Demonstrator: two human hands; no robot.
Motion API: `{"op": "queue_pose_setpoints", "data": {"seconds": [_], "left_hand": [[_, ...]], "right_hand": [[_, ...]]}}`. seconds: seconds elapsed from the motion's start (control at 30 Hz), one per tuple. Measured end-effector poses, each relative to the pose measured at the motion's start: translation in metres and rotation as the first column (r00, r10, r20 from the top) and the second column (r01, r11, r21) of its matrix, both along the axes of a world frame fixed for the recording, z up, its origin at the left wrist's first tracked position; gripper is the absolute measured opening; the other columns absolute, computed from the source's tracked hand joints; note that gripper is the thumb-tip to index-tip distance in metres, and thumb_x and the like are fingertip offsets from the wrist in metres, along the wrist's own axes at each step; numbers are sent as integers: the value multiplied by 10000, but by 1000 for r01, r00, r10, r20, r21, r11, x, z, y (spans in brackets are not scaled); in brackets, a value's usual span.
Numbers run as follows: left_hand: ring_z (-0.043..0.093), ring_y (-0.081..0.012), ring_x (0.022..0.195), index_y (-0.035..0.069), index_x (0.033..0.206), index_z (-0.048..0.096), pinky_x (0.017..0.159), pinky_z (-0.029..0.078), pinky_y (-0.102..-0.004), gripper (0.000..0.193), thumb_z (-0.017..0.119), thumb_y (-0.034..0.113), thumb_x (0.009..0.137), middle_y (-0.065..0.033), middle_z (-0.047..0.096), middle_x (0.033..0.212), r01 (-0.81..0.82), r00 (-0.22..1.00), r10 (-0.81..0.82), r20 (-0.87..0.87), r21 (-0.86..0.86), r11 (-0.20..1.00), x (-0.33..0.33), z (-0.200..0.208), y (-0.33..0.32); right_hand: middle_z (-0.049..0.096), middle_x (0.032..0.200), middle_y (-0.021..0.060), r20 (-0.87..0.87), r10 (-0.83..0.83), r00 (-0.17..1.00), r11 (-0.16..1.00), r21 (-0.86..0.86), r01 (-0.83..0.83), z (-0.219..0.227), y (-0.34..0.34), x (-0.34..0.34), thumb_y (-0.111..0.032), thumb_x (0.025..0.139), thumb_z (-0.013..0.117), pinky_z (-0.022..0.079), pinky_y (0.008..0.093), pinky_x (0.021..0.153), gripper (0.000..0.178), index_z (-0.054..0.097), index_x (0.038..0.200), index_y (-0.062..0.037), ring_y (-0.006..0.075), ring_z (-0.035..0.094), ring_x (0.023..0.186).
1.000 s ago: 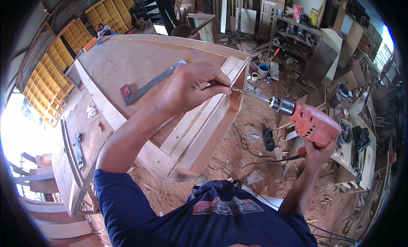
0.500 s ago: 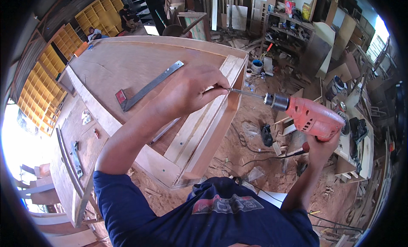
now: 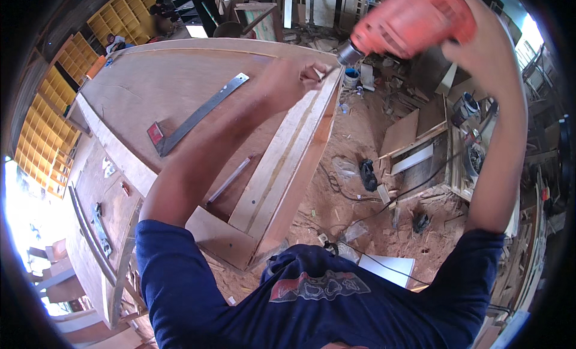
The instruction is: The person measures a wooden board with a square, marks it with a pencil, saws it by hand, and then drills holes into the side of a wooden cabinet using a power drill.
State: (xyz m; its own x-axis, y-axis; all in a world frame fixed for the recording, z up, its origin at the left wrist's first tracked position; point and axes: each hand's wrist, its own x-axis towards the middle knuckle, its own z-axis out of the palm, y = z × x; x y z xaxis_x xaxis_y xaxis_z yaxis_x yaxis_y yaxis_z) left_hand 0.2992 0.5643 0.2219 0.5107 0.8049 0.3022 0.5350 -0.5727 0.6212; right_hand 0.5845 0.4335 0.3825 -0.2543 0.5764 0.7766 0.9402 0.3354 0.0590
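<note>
My right hand [image 3: 483, 46] grips a red power drill [image 3: 414, 25], raised and slanted so its chuck [image 3: 350, 52] points down at the far right corner of the wooden panel frame. Motion blurs the drill. Close beside the chuck, my left hand [image 3: 294, 82] is closed with its fingertips pinched, just over the pale wooden strip [image 3: 279, 157] on the frame's right edge. What those fingertips hold is too small to make out. To the left of this hand, a metal square [image 3: 204, 114] lies on the brown panel [image 3: 174, 73]. A white pen-like stick [image 3: 229, 180] rests near the strip.
On the left stands a lower wooden bench [image 3: 90, 169] with a few small tools. A dark cable [image 3: 414, 193] trails across the floor on the right, among scraps, a bucket [image 3: 351, 78] and loose boards [image 3: 414, 133]. Yellow shelving [image 3: 39, 145] and two people are far left.
The drill has swung up and to the left, from level to slanting down toward the frame's corner. My left hand has moved slightly up, onto the strip's far end.
</note>
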Motion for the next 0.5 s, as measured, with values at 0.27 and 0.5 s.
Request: {"op": "queue_pose_setpoints", "data": {"seconds": [0.27,0.5], "left_hand": [[735,-136,909,-5,1217,667,835,581,-313,365,808,30,882,-97,776,940,34,978,-44,205,56,998,37,-39,85],[780,-201,942,50,1225,701,844,582,-347,393,820,142,862,-107,810,997,-43,985,45,164,-14,999,50,-65,94]], "right_hand": [[738,1027,223,333,-2,943,993,-109,41,61,75,-29,-153,676,846,563,487,889,485,681,1115,-26,422,706,1017],[745,1035,230,395,-44,918,965,-222,142,59,106,-34,-128,623,883,572,476,867,469,699,1038,-11,413,719,1022]]}}
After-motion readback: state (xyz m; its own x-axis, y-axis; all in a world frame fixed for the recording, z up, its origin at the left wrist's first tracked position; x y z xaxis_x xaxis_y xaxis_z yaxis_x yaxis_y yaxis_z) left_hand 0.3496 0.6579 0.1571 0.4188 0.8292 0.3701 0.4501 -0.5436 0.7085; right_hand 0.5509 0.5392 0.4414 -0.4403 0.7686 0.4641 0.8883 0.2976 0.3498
